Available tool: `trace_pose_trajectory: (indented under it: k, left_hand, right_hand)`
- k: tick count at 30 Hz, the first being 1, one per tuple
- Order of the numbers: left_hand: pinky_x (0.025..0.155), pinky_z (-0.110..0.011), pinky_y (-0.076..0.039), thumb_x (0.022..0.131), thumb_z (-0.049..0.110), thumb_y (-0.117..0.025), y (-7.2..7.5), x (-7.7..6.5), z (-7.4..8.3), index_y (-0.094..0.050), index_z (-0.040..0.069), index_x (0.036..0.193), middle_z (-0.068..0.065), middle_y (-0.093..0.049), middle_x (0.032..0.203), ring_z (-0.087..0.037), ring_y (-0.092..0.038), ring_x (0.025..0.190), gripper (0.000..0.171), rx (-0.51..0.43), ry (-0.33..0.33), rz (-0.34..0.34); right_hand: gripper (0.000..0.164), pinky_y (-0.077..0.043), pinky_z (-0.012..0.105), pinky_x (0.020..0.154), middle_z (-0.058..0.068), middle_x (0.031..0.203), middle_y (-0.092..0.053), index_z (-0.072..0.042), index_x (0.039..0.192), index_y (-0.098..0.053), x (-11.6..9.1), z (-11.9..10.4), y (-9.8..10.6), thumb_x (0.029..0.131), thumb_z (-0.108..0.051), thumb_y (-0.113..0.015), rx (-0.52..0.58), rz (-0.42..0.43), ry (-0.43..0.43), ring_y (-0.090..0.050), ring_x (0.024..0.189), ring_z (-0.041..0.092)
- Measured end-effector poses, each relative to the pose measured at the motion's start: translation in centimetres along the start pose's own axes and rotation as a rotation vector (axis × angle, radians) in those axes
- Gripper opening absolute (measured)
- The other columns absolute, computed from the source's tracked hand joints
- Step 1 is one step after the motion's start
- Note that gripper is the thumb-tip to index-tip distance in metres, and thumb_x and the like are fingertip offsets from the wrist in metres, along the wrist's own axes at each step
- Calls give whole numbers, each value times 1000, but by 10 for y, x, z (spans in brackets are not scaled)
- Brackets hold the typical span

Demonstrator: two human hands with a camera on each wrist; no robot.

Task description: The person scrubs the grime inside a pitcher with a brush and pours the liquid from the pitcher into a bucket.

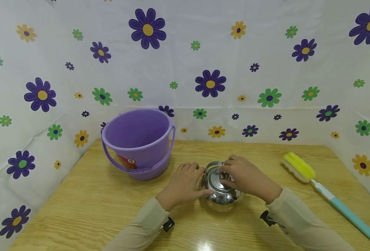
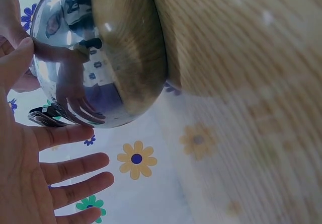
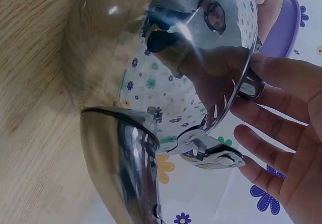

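Observation:
A shiny round metal kettle (image 1: pixel 222 200) stands on the table between both hands. My left hand (image 1: pixel 183 184) rests against its left side, thumb over the upper body and index fingertip at the wall; the other fingers are spread and straight in the left wrist view. From above, my right hand (image 1: pixel 247 174) pinches the lid's knob (image 3: pixel 251 85) between thumb and fingers. The lid (image 1: pixel 214 179) sits on the kettle. In the right wrist view the spout (image 3: pixel 121 163) points down the frame, and the kettle's folded-down handle (image 3: pixel 216 156) lies close to the right fingertips.
To the left at the back stands a purple bucket (image 1: pixel 138 148), its handle hanging in front. A sponge brush with a yellow head (image 1: pixel 299 167) and a teal handle (image 1: pixel 351 212) lies on the right side of the wooden table (image 1: pixel 87 209). Flowered cloth (image 1: pixel 178 62) hangs behind.

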State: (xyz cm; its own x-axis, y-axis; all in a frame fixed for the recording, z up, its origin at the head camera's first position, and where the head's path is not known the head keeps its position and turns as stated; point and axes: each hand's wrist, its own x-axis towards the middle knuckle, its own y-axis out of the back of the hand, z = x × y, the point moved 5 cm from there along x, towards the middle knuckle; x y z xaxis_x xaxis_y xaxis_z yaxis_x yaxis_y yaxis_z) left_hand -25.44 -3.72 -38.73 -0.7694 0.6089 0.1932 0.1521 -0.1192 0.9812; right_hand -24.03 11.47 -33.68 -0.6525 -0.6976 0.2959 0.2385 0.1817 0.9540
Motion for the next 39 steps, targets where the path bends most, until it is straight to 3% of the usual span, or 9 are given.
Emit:
trace_pose_trajectory:
  k: [9,39]
  left_hand:
    - [102,-43,-40,82,73,-45,-1,2,0,-52,15,124,-6,-57,114,-23,-56,107,72,-6,0,11]
    - [101,-42,-40,82,74,-44,-4,6,-3,-52,16,125,-5,-58,112,-23,-56,107,72,-21,18,-9]
  right_hand:
    - [23,-49,33,76,1,84,-68,-9,93,-72,1,1,0,78,-25,-75,6,-20,-22,-55,82,15]
    - [21,-49,34,77,2,87,-68,-8,94,-72,5,5,11,78,-23,-75,-6,25,-28,-56,85,17]
